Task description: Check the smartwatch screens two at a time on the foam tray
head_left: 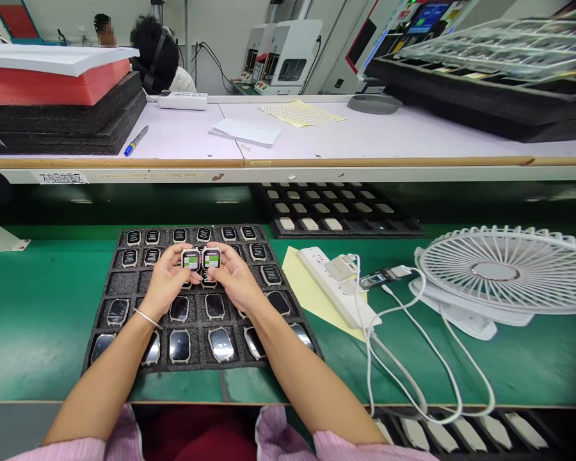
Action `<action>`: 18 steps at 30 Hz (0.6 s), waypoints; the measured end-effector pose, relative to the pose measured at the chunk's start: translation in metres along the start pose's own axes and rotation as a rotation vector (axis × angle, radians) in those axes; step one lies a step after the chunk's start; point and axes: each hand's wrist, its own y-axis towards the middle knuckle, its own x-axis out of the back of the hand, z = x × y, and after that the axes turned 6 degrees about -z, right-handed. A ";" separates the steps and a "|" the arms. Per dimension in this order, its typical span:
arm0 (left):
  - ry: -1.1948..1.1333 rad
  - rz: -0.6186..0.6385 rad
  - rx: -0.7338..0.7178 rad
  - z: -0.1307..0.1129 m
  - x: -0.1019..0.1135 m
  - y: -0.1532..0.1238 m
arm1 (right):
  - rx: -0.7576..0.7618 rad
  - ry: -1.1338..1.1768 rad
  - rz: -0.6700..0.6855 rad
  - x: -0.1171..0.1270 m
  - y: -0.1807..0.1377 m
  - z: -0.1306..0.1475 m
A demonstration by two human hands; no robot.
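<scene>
My left hand grips a small square watch body whose screen is lit green and white. My right hand grips a second lit watch body right beside it. Both are held side by side a little above a black foam tray on the green bench. The tray's pockets hold several dark-screened watch bodies; a few pockets on the left are bare. A thin bracelet sits on my left wrist.
A white power strip on yellow paper lies right of the tray, with white cables trailing to the front edge. A white fan lies at the right. Another black tray sits behind. A raised shelf holds foam sheets, papers, a pen. People sit far back.
</scene>
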 end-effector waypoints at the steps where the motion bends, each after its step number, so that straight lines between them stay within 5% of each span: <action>1: 0.002 0.001 0.000 0.000 0.000 0.000 | 0.001 -0.003 -0.009 0.000 0.000 0.000; 9: -0.018 0.000 0.063 -0.002 0.000 -0.002 | -0.114 0.040 -0.090 -0.001 0.002 0.003; 18: -0.026 0.016 0.061 -0.005 0.000 -0.003 | -0.071 0.027 -0.086 -0.001 0.000 0.002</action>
